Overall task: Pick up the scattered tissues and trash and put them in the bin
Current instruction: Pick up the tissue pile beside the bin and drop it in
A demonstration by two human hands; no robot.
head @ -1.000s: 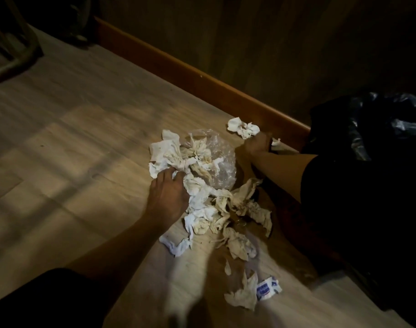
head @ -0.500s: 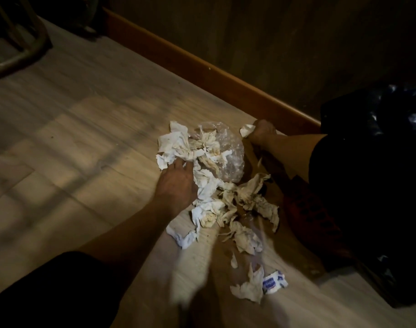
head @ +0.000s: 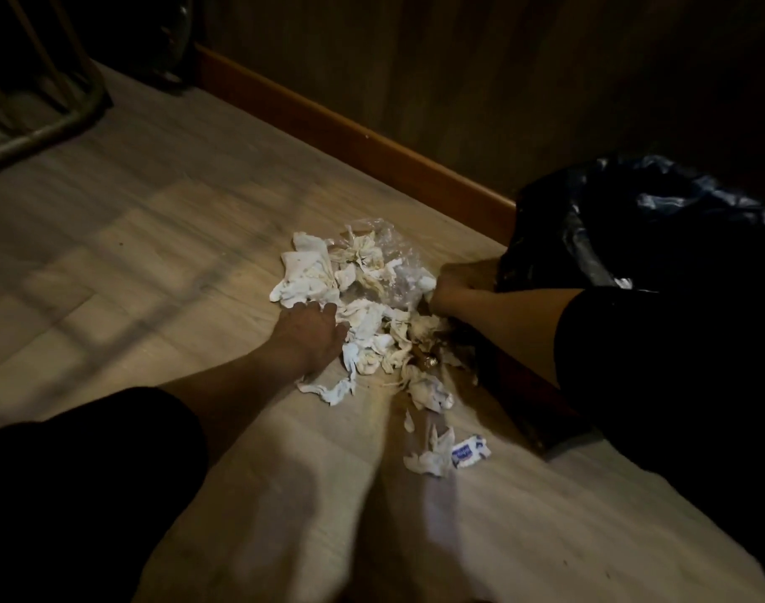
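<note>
Fingers (head: 324, 313) of left hand (head: 306, 337) spread flat on tissue pile (head: 363, 298); right hand (head: 454, 285) curled, grip unclear, beside black-lined bin (head: 633, 228), contents unseen.

A pale wood-look plank floor (head: 163, 219) fills most of the view, lit in soft patches and crossed by shadows. An orange-brown wooden skirting board (head: 354, 145) runs along a dark wood-panelled wall (head: 459, 63). At the far left stands a dull curved metal tube frame (head: 54, 128) in deep gloom.
</note>
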